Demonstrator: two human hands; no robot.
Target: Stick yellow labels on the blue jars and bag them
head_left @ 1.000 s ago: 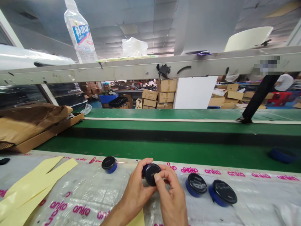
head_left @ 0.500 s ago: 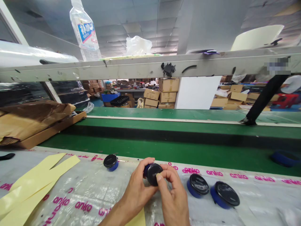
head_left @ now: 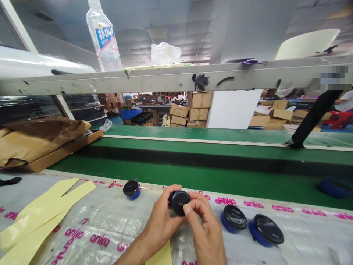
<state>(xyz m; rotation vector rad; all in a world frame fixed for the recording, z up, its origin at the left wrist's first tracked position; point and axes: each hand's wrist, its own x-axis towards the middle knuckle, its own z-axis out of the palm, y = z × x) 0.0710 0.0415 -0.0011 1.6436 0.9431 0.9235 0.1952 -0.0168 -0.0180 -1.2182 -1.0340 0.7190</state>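
Observation:
Between my two hands is a small round device (head_left: 180,202) with a glossy black top and a dark blue side, tilted so its top faces me. My left hand (head_left: 164,217) wraps its fingers and thumb around the left side of it. With thumb and fingertips, my right hand (head_left: 205,224) grips its right edge. Two similar blue-sided round devices lie to the right, one nearer (head_left: 234,219) and one farther (head_left: 266,230). Another round device (head_left: 131,189) rests to the left. What these devices are exactly, I cannot tell.
Plastic sheeting (head_left: 96,213) with pink "anko" print covers the near surface. Yellow strips (head_left: 52,206) lie at left, beside a cardboard tray (head_left: 66,151). Behind runs a green belt (head_left: 165,173) carrying a blue round item (head_left: 335,188). Above it, a rail shelf (head_left: 154,82) bears a bottle (head_left: 104,40).
The whole view has shifted slightly, so objects appear a little farther right. Both hands keep their hold on the round device, with its top turned slightly.

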